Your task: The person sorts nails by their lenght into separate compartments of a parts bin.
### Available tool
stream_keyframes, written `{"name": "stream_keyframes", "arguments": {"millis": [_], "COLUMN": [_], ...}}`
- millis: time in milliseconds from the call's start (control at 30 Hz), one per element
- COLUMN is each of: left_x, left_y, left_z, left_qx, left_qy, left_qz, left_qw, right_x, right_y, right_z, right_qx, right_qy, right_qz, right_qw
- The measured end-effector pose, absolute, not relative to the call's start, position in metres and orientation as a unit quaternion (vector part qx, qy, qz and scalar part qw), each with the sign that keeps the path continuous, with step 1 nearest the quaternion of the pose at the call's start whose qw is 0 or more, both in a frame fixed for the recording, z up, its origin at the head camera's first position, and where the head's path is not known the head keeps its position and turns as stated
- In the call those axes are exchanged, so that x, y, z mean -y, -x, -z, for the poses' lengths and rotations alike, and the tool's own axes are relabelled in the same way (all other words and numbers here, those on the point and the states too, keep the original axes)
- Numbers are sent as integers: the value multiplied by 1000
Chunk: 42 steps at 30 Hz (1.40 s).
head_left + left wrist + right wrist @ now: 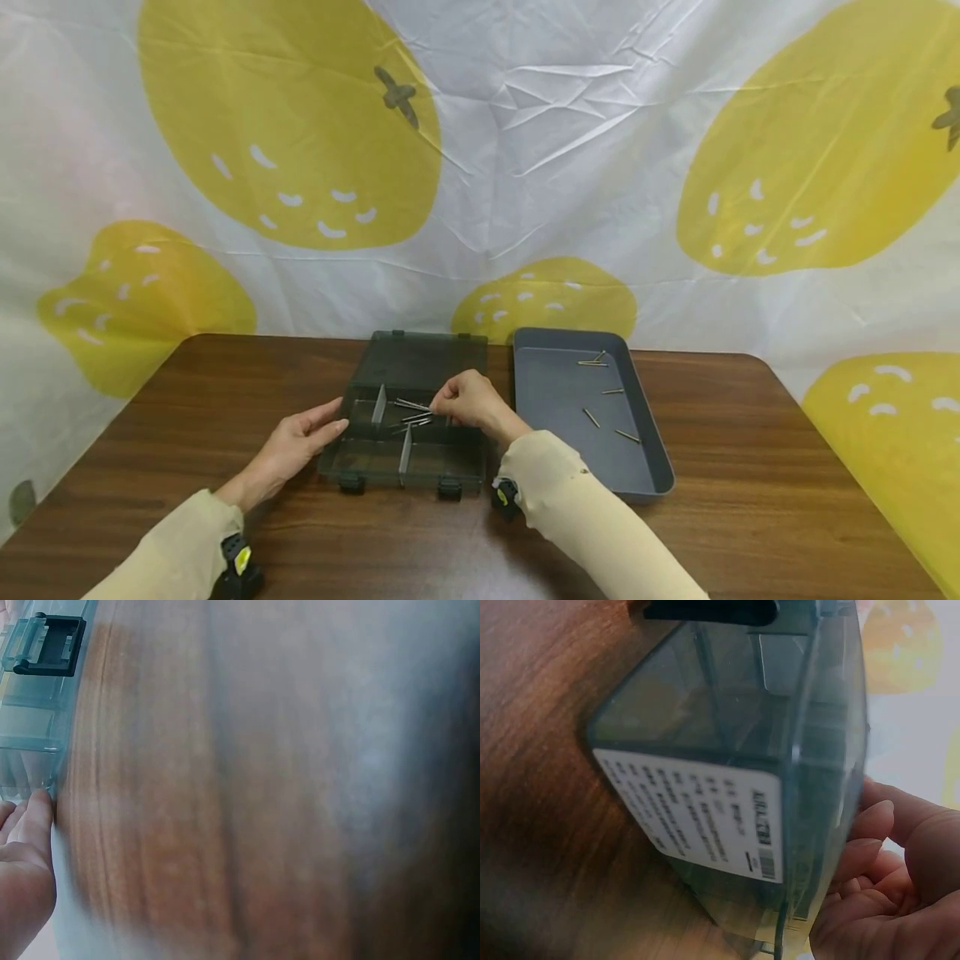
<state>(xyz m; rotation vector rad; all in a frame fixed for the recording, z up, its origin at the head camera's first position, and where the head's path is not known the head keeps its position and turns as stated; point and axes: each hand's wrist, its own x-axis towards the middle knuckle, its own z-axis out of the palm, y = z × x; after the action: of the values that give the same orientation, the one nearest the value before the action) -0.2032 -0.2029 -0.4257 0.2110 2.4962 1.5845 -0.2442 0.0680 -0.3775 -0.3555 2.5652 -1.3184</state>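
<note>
A translucent dark-green compartment box (442,458) stands with its lid (420,358) laid back. Several long thin screws (415,419) lie in its middle compartment. My right hand (468,398) is over that compartment, thumb and fingertips together at the end of a screw (408,404). The right wrist view shows these fingers (874,825) curled behind the box's side wall, and the screw is hidden there. My left hand (296,437) rests against the box's left side with fingers extended. In the left wrist view, a fingertip of the left hand (26,840) touches the box corner.
Right of the box lies a grey tray (547,400) with several loose brass-coloured screws (591,417). Pale dividers (378,406) split the box, and black latches (449,488) line its front. Behind the wooden table (360,550) hangs a lemon-patterned cloth (480,167).
</note>
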Motion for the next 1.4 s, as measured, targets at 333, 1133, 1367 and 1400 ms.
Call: {"name": "stream_keyframes", "arguments": {"millis": [333,1133,1367,1400], "left_x": [203,203,203,203], "left_y": [203,202,203,203], "left_z": [426,424,425,425], "left_qx": [-836,-833,-834,-834], "left_qy": [-72,-66,-68,-67], "left_qz": [-536,-542,-540,-539], "left_qw": [91,95,97,97], "right_x": [-68,-125,-190,-199], "right_y": [245,269,285,286], "right_z": [377,355,352,353], "right_qx": [-882,-828,-790,-792], "right_qy": [120,27,-80,-93], "right_qz": [436,557,608,603], "right_qw": [130,57,-7,-13]}}
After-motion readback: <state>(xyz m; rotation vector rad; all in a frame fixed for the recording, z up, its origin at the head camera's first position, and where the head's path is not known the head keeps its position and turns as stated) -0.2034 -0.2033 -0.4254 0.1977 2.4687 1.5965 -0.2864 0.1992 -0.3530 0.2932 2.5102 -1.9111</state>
